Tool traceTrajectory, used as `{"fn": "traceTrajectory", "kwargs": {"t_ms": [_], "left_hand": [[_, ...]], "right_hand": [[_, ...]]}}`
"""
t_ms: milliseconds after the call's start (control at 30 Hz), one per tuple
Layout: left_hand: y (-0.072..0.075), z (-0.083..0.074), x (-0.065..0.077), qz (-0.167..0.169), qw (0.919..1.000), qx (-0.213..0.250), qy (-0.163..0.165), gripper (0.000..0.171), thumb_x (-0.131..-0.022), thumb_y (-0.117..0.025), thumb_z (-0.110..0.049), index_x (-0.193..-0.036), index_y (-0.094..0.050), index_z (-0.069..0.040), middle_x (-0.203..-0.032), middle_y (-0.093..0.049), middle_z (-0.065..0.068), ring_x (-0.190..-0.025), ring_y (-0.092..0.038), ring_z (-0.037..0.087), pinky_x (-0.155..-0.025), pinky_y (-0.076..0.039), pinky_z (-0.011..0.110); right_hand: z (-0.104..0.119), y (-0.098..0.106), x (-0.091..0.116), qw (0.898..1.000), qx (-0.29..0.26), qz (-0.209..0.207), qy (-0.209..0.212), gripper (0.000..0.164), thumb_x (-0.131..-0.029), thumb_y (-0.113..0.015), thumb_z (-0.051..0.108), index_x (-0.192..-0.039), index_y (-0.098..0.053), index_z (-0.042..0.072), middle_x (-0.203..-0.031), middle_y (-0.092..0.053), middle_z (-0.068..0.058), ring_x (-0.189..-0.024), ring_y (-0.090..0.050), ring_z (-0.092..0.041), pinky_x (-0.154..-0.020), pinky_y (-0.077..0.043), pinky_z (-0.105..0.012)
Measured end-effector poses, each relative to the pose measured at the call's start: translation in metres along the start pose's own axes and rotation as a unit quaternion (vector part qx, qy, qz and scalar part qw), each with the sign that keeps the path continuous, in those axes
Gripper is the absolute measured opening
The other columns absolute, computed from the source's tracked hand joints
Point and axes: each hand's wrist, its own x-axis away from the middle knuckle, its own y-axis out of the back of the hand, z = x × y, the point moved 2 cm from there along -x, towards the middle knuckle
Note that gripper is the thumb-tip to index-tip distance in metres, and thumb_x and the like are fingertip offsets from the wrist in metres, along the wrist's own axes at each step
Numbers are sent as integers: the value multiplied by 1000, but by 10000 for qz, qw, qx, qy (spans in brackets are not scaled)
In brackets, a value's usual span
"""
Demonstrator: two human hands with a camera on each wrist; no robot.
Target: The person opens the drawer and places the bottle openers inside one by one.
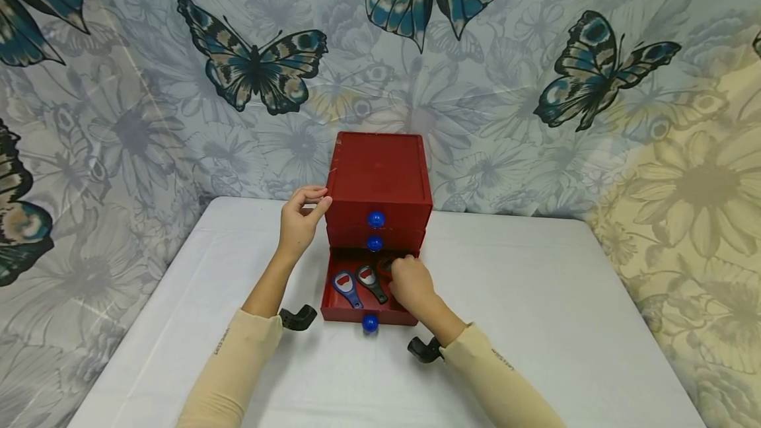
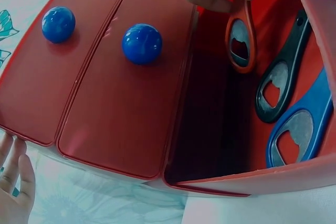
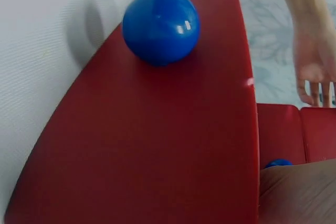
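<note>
A red three-drawer cabinet [image 1: 379,167] stands on the table, its bottom drawer [image 1: 341,315] pulled out. My right hand [image 1: 413,283] is inside that drawer at its right side. In the left wrist view, its fingers pinch the handle end of an orange-red bottle opener [image 2: 240,31], metal end down. Beside it in the drawer lie a dark green bottle opener [image 1: 379,293] and a blue bottle opener [image 1: 351,295]. At the cabinet's left side, my left hand [image 1: 298,226] touches the wall near the top front edge with its fingertips, fingers extended.
Blue round knobs [image 1: 376,219] stick out from the drawer fronts; the two upper drawers are closed. A white cloth covers the table [image 1: 523,296]. Behind it hangs a fabric with butterflies and flowers [image 1: 475,98]. A black wrist-camera mount [image 1: 298,318] juts from the left sleeve.
</note>
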Motion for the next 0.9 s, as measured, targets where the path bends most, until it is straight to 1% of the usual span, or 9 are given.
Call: {"fn": "traceTrajectory", "kwargs": {"t_ms": [267, 333, 500, 633, 733, 867, 900], "left_hand": [[-1, 0, 1, -27, 10000, 25, 1, 21, -90, -65, 0, -105, -64, 16, -116, -59, 31, -87, -56, -5, -69, -49, 11], [-1, 0, 1, -19, 10000, 14, 9, 21, -90, -65, 0, -105, -64, 16, -116, -59, 31, -88, -56, -5, -69, -49, 11], [-1, -1, 1, -14, 10000, 2, 44, 21, -91, -64, 1, -106, -64, 16, -117, -59, 31, -88, -57, -4, -69, -48, 11], [-2, 2, 0, -60, 10000, 5, 62, 21, -90, -64, 1, -105, -63, 16, -116, -59, 30, -87, -56, -6, -69, -48, 11], [-2, 15, -2, -116, 9999, 37, 52, 21, -90, -65, 2, -105, -64, 15, -116, -59, 30, -87, -57, -6, -68, -48, 10], [-2, 34, -5, -167, 9998, 90, 85, 21, -90, -67, -1, -106, -65, 12, -118, -60, 27, -88, -57, -5, -67, -48, 10], [-2, 36, -5, -178, 9998, 95, 87, 21, -90, -67, -2, -105, -66, 11, -117, -61, 25, -88, -57, -5, -67, -48, 10]], "right_hand": [[1, -5, 2, 9987, 469, -99, 191, 21, -74, -82, 15, -69, -67, 1, -73, -67, -13, -73, -63, -28, -68, -56, -40], [0, -6, 2, 9985, 499, -107, 220, 21, -74, -82, 15, -67, -66, 2, -71, -67, -12, -72, -63, -27, -67, -56, -40], [-2, -5, 3, 9995, 273, -53, 160, 20, -76, -80, 13, -67, -67, 2, -70, -66, -11, -70, -62, -25, -66, -55, -38], [-4, -3, 3, 9999, 76, 29, 70, 19, -77, -79, 14, -69, -68, 2, -72, -66, -11, -71, -61, -24, -65, -55, -37], [-5, -1, 4, 9999, -126, 40, 24, 19, -78, -79, 14, -70, -68, 1, -72, -65, -11, -70, -60, -23, -65, -54, -36], [-8, 1, 6, 9985, -549, 7, -36, 19, -79, -80, 16, -74, -69, 0, -74, -65, -10, -69, -59, -21, -65, -54, -35], [-8, 1, 7, 9978, -665, -22, -21, 19, -79, -80, 16, -76, -70, 0, -74, -64, -10, -69, -58, -21, -65, -53, -35]]}}
